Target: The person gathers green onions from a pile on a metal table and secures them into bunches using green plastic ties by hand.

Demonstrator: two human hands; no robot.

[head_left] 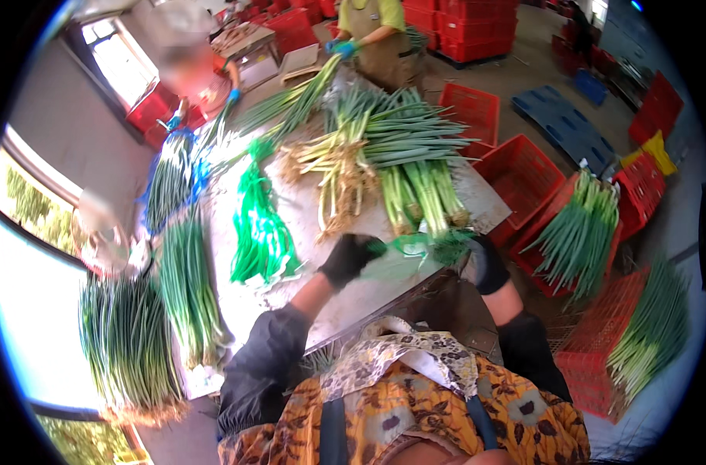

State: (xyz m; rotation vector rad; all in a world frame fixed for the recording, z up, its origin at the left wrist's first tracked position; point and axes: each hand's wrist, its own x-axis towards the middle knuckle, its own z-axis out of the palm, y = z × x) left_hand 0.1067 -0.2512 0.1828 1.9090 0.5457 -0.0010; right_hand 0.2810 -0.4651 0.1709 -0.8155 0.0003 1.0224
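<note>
My left hand (351,261), in a black glove, is closed on one end of a thin green net strip (411,246) above the table's near edge. My right hand (486,266), in a black and grey glove, grips the other end, where the green stuff bunches up; its fingers are partly blurred. Just beyond the hands lie trimmed scallion bundles (422,194) with their white ends toward me. A pile of scallions with brown roots (345,174) rests behind them. Left of my left hand, a bunch of bright green netting (261,225) is spread on the pale table (314,302).
More scallions (188,287) line the table's left side, near another large bundle (128,341). Red crates (521,174) stand to the right, some holding scallions (578,232). A blue pallet (562,124) lies on the floor. Co-workers (380,39) stand across the table and at left.
</note>
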